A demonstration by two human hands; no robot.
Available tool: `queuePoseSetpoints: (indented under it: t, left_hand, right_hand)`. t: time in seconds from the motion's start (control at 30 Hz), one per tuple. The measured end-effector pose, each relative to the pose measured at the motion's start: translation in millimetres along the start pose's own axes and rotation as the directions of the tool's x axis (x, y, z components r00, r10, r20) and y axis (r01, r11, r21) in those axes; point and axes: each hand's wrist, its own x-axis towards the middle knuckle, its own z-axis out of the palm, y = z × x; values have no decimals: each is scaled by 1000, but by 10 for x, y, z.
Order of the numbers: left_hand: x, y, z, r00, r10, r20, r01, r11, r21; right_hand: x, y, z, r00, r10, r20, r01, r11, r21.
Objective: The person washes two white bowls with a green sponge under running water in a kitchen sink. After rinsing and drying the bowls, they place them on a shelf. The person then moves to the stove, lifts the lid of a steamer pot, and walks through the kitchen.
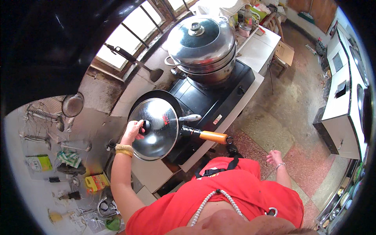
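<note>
My left hand (135,132) grips the black knob at the middle of a domed glass lid (160,144). The lid is tilted over a black wok (157,96), whose far rim shows behind it; the inside is mostly hidden. The wok's orange wooden handle (213,137) points right, past the front of a black gas stove (196,102). A metal utensil handle (190,117) sticks out from under the lid's right edge. My right hand (275,157) hangs at my side over the floor with loosely curled fingers, holding nothing.
A large lidded steel steamer pot (202,47) stands on the stove's far burner. A spatula (155,74) hangs by the window. Ladles and a strainer (72,105) hang on the left wall, above a yellow jug (97,182). White cabinets (337,102) line the right side.
</note>
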Motion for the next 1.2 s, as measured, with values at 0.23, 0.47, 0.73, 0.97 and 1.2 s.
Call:
queuePoseSetpoints:
  t: [0.23, 0.47, 0.73, 0.97, 1.2]
  left_hand:
    - [79, -14, 29, 999, -31, -39, 32, 999, 34]
    - [-41, 42, 37, 999, -16, -32, 14, 999, -35]
    - [-164, -280, 115, 949, 159, -273, -224, 948, -226]
    - [-919, -442, 475, 876, 25, -481, -261, 864, -431]
    - [-1743, -701, 1400, 802, -287, -524, -105, 796, -596]
  right_hand:
    - [40, -209, -194, 1000, 2, 1, -2, 1000, 18]
    - [-105, -1062, 70, 960, -270, 77, 280, 940, -197]
    - [-803, -3365, 1156, 337, -847, 411, 941, 322, -108]
    - [-877, -5162, 2276, -152, -882, 446, 888, -320, -330]
    - [-701, -5671, 3025, -358, -712, 603, 692, -637, -340]
